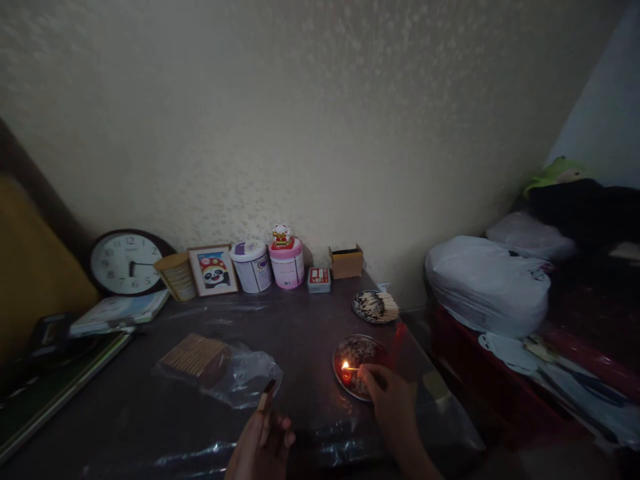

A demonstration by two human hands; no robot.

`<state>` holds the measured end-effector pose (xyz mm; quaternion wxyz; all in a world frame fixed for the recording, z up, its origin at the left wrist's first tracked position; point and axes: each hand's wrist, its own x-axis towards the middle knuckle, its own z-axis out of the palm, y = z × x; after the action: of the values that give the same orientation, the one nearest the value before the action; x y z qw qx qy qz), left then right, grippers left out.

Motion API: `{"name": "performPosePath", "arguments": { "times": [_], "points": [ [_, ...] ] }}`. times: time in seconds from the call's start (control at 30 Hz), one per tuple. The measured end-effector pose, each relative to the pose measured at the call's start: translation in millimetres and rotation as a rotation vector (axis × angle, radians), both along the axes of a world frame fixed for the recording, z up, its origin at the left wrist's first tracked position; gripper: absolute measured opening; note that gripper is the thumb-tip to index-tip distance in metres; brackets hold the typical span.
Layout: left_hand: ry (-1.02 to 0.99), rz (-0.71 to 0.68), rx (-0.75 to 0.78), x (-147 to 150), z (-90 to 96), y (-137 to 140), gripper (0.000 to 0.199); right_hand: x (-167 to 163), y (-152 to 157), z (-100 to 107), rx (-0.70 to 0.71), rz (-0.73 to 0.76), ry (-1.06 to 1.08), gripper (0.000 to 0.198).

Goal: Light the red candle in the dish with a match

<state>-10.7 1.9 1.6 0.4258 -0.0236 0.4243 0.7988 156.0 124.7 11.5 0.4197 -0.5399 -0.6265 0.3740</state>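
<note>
right hand [387, 393] pinches lit match [351, 368] over metal dish [358, 366] | left hand [263, 440] pinches matchbox [267, 395], left of dish, fingers curled

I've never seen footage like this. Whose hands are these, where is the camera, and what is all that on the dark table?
There is no machine here: a person wears a camera on the head, looking forward and down. The right hand holds a burning match over a small dish on the table. The left hand holds what looks like a matchbox in its grip. Farther back sits a second dish of matches. A plastic bag holding a bundle of sticks lies on the left. Against the wall stand a clock, a panda picture, two tubs and a cardboard box.
</note>
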Motion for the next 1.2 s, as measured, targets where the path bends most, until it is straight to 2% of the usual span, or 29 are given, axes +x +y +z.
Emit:
{"name": "performPosePath", "arguments": {
  "times": [0.37, 1.0, 1.2],
  "points": [
    [-0.036, -0.03, 0.014, -0.5, 10.5, -0.3, 0.017, 0.6, -0.9, -0.5, 0.042, -0.018, 0.022, 0.027],
    [-0.065, -0.035, 0.021, -0.6, 10.7, -0.1, 0.026, -4.5, -2.2, -1.4, 0.092, 0.001, 0.015, 0.027],
    [-0.042, -0.034, -0.005, -1.9, 7.8, 0.5, 0.021, -7.2, -4.2, 3.3, 0.075, -0.006, 0.004, 0.027]
  ]
}}
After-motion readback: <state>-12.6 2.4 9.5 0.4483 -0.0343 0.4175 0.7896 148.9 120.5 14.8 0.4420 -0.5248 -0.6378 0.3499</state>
